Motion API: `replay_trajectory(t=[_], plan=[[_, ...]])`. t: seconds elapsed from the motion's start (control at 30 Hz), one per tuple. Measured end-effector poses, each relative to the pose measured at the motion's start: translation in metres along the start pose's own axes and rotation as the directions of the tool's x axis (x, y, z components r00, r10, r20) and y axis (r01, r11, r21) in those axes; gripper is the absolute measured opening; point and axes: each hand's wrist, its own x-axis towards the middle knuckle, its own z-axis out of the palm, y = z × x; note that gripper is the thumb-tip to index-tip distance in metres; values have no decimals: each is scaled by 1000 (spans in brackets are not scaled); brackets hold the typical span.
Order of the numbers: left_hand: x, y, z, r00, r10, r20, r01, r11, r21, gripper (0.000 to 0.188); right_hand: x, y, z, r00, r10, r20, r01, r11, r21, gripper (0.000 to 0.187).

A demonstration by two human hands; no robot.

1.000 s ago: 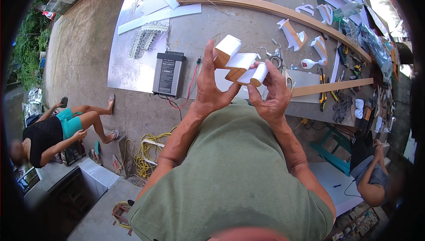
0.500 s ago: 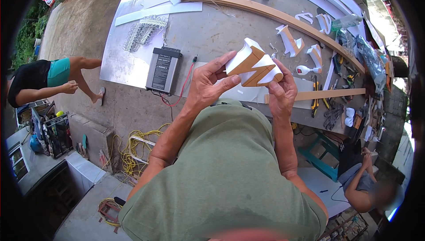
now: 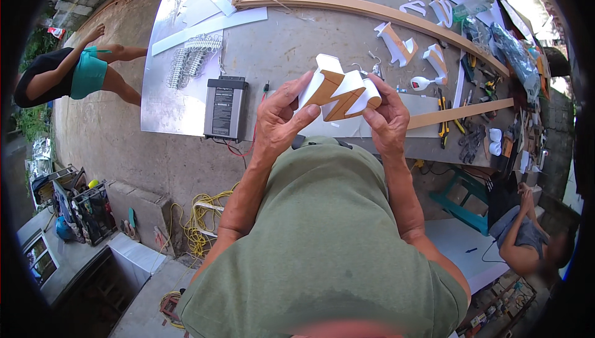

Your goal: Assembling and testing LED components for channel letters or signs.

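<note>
Both hands hold up a zigzag-shaped channel piece [image 3: 338, 90] with white outer walls and a brown inner face, above the near edge of the grey worktable [image 3: 297, 40]. My left hand [image 3: 282, 118] grips its left end, thumb on the brown face. My right hand [image 3: 385, 115] pinches the right end with its fingertips. My green shirt fills the lower picture.
On the table lie a dark power supply box [image 3: 225, 107], a long curved wooden strip [image 3: 372, 8], similar white and brown shapes [image 3: 400, 43], pliers and cutters [image 3: 443, 115]. One person stands at left [image 3: 74, 74], another sits at lower right [image 3: 527, 235]. Yellow cable [image 3: 198, 220] lies on the floor.
The piece has been turned in my hands and its brown zigzag face now shows fully. The person at left has walked further up the picture.
</note>
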Motion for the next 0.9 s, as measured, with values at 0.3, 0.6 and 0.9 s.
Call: replay_trajectory(t=[0.3, 0.6, 0.9], plan=[[-3, -23, -18, 992, -113, -59, 112, 993, -33, 53, 2, 0, 11, 999, 34, 41, -32, 998, -49, 60], [-5, -32, -23, 992, -126, -18, 125, 990, -65, 48, -1, 9, 7, 993, 110, 33, -109, 993, -39, 61], [-12, -49, -27, 985, -166, -43, 160, 980, -120, 46, -2, 20, -1, 980, 189, 56, -187, 982, -40, 60]])
